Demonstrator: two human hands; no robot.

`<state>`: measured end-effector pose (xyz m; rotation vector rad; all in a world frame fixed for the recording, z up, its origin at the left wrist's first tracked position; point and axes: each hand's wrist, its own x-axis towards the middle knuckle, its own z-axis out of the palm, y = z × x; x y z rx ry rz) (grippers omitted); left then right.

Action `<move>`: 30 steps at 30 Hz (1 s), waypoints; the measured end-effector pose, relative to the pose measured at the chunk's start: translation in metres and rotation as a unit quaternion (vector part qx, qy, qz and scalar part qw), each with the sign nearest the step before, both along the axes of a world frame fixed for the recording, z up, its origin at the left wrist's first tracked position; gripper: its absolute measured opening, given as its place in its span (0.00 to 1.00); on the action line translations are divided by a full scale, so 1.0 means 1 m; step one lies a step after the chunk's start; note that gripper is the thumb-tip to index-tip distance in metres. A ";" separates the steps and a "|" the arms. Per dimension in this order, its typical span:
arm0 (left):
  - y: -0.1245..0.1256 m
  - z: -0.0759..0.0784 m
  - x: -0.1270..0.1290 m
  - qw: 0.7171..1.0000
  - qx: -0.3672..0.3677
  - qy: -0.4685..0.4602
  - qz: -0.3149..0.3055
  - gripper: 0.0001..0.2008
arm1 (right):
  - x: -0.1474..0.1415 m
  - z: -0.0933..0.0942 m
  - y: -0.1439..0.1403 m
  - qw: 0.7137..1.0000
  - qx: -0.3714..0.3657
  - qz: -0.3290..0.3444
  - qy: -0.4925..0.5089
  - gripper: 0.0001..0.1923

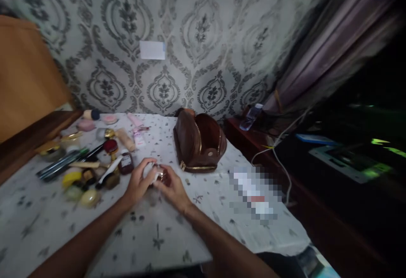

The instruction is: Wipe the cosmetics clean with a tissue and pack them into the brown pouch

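1. Your left hand [139, 181] and right hand [174, 190] meet above the table, fingers curled in close around one small shiny item [161, 175]; it shows white and coppery parts, too blurred to name.
2. That item sits in front of you, between the cosmetics and the bag, near the bag's front left corner.
3. Under your forearms spreads a white tablecloth [142, 244] printed with small dark plant motifs; its near right corner hangs past the table edge.
4. To the left of your hands, cosmetics [110, 146] lie crowded together: tubes, jars, bottles and slim sticks, some overlapping.
5. Just beyond your right hand stands a brown bag [189, 143], its top gaping, with a gold-coloured zip along the opening.
6. Right of the bag, a blurred-out patch [253, 193] covers something pale on the cloth.
7. Facing you is a wall of grey damask wallpaper [203, 28] bearing a small white card [152, 50].
8. At your far left rises an orange-brown panel [28, 75] above a dark wooden edge [41, 133].
9. On your right, a clear bottle [251, 117] leans by a reddish-brown ledge [234, 131], a pale cable [289, 181] loops down, and a purplish curtain [330, 45] slants above deep shadow.
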<state>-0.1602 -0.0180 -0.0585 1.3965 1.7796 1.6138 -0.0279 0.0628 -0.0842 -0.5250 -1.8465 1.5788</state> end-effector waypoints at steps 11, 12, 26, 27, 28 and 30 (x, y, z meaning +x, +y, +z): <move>0.033 0.004 -0.005 0.989 -0.018 -0.147 0.021 0.19 | -0.011 0.014 0.016 0.994 -0.083 -0.048 0.042 0.25; 0.037 0.004 -0.005 0.989 -0.017 -0.148 0.019 0.20 | -0.010 0.014 0.020 0.995 -0.072 -0.045 0.048 0.26; 0.033 -0.008 0.001 0.983 0.007 -0.184 -0.014 0.20 | -0.001 0.001 0.029 0.996 -0.053 0.024 0.065 0.26; 0.033 -0.008 0.001 0.982 0.011 -0.186 -0.013 0.19 | 0.000 0.001 0.029 0.996 -0.051 0.028 0.064 0.26; 0.033 -0.007 0.001 0.982 0.013 -0.189 -0.017 0.19 | 0.002 0.002 0.028 0.996 -0.050 0.034 0.065 0.27; 0.033 -0.006 0.002 0.978 0.014 -0.206 -0.031 0.19 | 0.005 0.002 0.028 0.995 -0.051 0.047 0.071 0.27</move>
